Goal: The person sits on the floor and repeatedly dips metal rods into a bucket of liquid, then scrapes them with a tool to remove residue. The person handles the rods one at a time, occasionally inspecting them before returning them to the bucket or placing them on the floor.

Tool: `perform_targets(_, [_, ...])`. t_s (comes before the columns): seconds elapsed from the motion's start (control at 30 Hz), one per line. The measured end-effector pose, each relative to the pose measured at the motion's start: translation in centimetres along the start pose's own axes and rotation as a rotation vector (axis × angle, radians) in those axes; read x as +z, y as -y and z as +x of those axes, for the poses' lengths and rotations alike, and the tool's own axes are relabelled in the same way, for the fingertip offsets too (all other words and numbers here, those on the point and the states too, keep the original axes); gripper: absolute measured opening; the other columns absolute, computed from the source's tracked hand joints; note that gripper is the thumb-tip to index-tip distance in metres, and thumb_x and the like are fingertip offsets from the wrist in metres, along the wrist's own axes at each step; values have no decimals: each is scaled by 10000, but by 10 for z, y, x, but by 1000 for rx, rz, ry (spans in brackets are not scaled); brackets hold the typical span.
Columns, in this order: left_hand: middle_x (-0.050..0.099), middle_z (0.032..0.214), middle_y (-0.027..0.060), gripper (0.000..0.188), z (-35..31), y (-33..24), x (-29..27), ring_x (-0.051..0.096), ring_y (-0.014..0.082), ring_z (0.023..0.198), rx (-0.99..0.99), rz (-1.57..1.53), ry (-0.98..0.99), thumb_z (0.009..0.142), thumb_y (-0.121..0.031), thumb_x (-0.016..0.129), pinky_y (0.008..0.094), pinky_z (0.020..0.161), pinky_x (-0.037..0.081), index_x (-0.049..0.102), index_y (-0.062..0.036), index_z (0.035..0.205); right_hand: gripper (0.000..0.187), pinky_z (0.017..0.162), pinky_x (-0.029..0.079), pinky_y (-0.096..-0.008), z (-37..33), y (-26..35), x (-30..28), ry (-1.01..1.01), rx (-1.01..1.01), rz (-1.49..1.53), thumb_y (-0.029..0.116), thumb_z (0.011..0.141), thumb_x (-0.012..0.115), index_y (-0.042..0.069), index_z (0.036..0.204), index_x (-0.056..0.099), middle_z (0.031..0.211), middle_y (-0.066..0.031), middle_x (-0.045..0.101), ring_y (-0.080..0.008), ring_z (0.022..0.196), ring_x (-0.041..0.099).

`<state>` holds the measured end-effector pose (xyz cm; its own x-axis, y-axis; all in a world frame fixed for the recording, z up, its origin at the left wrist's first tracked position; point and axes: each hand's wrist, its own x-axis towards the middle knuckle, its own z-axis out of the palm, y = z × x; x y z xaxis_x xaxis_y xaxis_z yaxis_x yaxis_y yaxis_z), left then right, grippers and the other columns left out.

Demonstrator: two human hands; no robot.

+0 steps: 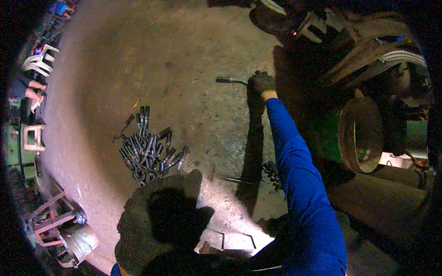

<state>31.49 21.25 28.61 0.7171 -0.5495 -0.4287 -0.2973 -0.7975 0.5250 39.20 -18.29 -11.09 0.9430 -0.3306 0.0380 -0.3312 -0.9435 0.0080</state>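
My right hand [262, 83], in a dark glove with a yellow cuff, reaches far forward over the floor. It is closed on the thin end of a metal piece with a dark cylindrical end [225, 80], which points left. Nearer and to the left lies a heap of similar dark metal pieces [149, 149], several with bent, hook-like ends. My left hand is out of view; only a bit of blue sleeve shows at the lower edge.
Dark small metal parts [272, 175] lie beside my right forearm. At right stand a large round metal drum [361, 133] and shadowed machinery. White plastic chairs [42, 60], another person's hands [36, 94] and a red metal frame [53, 216] line the left side.
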Motion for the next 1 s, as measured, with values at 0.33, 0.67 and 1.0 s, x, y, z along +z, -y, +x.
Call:
perform_targets(0.33, [647, 922, 135, 393, 0, 18, -3, 627, 311, 859, 250, 221, -113, 749, -267, 696, 399, 780, 500, 627, -54, 1072, 258, 790, 459, -478, -30, 85, -43, 242, -40, 338, 284, 818, 559, 93, 989, 587, 1016, -143, 620, -347, 988, 573])
perform_targets(0.67, [639, 982, 206, 366, 27, 39, 41, 614, 378, 912, 453, 586, 163, 836, -357, 518, 455, 809, 486, 644, -43, 976, 245, 584, 494, -355, -211, 145, -69, 125, 242, 1085, 269, 896, 556, 66, 1031, 585, 886, -90, 618, -219, 673, 591])
perform_targets(1.0, [662, 939, 189, 279, 37, 2, 113, 633, 365, 855, 528, 557, 376, 854, -192, 529, 407, 738, 518, 596, 5, 1040, 279, 804, 467, -337, -304, 190, -190, -326, 304, 1493, 241, 911, 549, 13, 1070, 568, 997, -116, 626, -208, 872, 590])
